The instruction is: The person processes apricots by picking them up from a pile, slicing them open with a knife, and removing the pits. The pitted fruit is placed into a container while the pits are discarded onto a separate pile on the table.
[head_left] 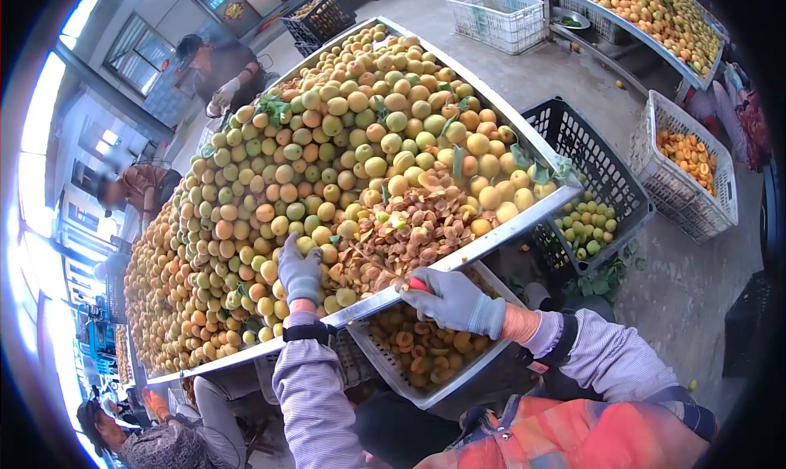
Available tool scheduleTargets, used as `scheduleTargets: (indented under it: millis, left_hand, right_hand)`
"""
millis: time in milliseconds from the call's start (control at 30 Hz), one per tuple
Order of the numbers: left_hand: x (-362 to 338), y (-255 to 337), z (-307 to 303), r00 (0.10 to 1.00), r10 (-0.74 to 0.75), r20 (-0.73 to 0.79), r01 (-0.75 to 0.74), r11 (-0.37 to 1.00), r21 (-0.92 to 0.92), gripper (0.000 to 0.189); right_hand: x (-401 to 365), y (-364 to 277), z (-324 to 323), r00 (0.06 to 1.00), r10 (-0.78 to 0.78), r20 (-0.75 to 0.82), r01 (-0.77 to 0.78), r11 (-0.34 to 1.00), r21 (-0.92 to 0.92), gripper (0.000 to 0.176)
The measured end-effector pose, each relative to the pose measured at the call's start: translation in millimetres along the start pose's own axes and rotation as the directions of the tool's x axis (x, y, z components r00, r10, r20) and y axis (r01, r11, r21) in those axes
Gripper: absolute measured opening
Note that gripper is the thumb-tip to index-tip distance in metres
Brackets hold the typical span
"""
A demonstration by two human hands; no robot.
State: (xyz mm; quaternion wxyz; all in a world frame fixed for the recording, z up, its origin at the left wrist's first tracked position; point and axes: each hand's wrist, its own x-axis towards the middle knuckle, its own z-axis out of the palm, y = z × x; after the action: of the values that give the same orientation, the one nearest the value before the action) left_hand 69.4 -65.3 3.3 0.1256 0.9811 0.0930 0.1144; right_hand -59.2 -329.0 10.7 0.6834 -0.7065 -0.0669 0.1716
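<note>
A big heap of yellow, green and orange apricots (278, 174) covers a metal-rimmed table (491, 240). My left hand (300, 271), in a grey glove, reaches onto the heap's near edge, with its fingers curved round an apricot (306, 245). My right hand (458, 299), gloved too, is closed round the red handle of a knife (419, 285) at the table's rim. The thin blade points left over a pile of brown pits (409, 236). Below the rim stands a pale crate (426, 399) holding split apricot halves (422, 350).
Right of the table is a black crate (610, 154) with green-yellow fruit, its near side by leafy sprigs (602, 282). A white crate (688, 199) of orange halves stands farther right. Several other people work around the table, including a gloved person (233, 72) at its far side.
</note>
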Motion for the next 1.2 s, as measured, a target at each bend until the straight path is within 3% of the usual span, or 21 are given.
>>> scheduleTargets:
  millis: [33, 67, 100, 133, 167, 233, 300, 333, 467, 633, 700, 767, 833, 967, 1200]
  left_hand:
    - [4.6, -11.0, 8.0, 1.000, 0.000, 0.004, 0.000, 1.000, 0.000, 0.055]
    - [7.0, -21.4, 14.5, 1.000, 0.013, 0.004, -0.011, 0.945, -0.326, 0.052]
    - [9.6, -31.4, 20.9, 1.000, 0.025, 0.000, -0.020, 0.789, -0.614, 0.050]
    - [-3.4, -12.1, -1.6, 0.994, -0.054, 0.098, 0.110, 0.641, -0.760, 0.046]
    - [-13.5, -3.3, -16.3, 0.994, -0.051, 0.098, 0.108, 0.644, -0.757, 0.046]
    - [-37.1, 2.9, -37.4, 0.997, 0.072, 0.032, 0.002, 0.379, -0.925, 0.051]
    - [-66.7, 14.9, -50.0, 0.984, 0.143, 0.103, 0.097, 0.049, -0.994, 0.055]
    - [-78.7, 15.6, -48.2, 0.967, 0.234, 0.097, 0.109, -0.039, -0.993, 0.056]
    - [-128.6, 37.7, -46.7, 0.927, 0.309, 0.213, 0.287, -0.219, -0.932, 0.067]
    - [-153.6, 52.3, -23.9, 0.908, 0.342, 0.243, 0.339, -0.257, -0.905, 0.067]
    - [-156.3, 55.1, -19.4, 0.894, 0.363, 0.262, 0.340, -0.169, -0.925, 0.065]
    - [-158.9, 57.0, -17.7, 0.907, 0.327, 0.267, 0.333, -0.167, -0.928, 0.062]
    - [-159.3, 56.2, -17.8, 0.882, 0.355, 0.311, 0.349, -0.050, -0.936, 0.060]
    - [-160.6, 55.6, -11.2, 0.881, 0.373, 0.290, 0.357, -0.122, -0.926, 0.064]
    - [-161.7, 50.8, -7.3, 0.876, 0.385, 0.290, 0.333, -0.049, -0.942, 0.061]
  right_hand:
    - [-0.8, -0.9, 0.5, 1.000, 0.012, 0.011, -0.013, 0.999, 0.030, 0.028]
    - [-1.4, -2.8, 1.2, 0.999, 0.021, 0.025, -0.023, 0.998, 0.060, 0.028]
    - [-2.2, -4.9, 1.6, 0.999, 0.029, 0.040, -0.032, 0.995, 0.092, 0.029]
    - [-3.4, -7.7, 0.5, 0.999, 0.027, 0.040, -0.031, 0.995, 0.096, 0.029]
    - [-4.7, -10.9, -1.9, 0.993, 0.088, 0.084, -0.104, 0.972, 0.212, 0.029]
    - [-5.0, -13.3, -4.7, 0.980, 0.145, 0.137, -0.183, 0.928, 0.324, 0.030]
    - [-5.2, -13.3, -3.9, 0.967, 0.161, 0.196, -0.221, 0.915, 0.337, 0.029]
    - [-5.0, -11.2, -0.9, 0.972, 0.115, 0.205, -0.184, 0.914, 0.362, 0.031]
    - [-5.5, 1.9, 5.5, 0.969, 0.030, 0.245, -0.102, 0.952, 0.289, 0.037]
    - [-8.6, -5.3, -5.3, 0.975, 0.023, 0.220, -0.086, 0.957, 0.279, 0.042]
    - [-9.0, -4.6, -7.5, 0.958, 0.045, 0.282, -0.109, 0.970, 0.216, 0.045]
    - [-11.2, -7.5, -9.4, 0.945, 0.064, 0.321, -0.136, 0.969, 0.208, 0.045]
    - [-13.6, -9.2, -11.7, 0.918, 0.076, 0.389, -0.165, 0.965, 0.202, 0.045]
    - [-10.8, -2.9, -9.1, 0.929, 0.086, 0.360, -0.175, 0.959, 0.222, 0.046]
    - [-11.5, 1.1, -5.0, 0.940, 0.183, 0.288, -0.219, 0.971, 0.098, 0.041]
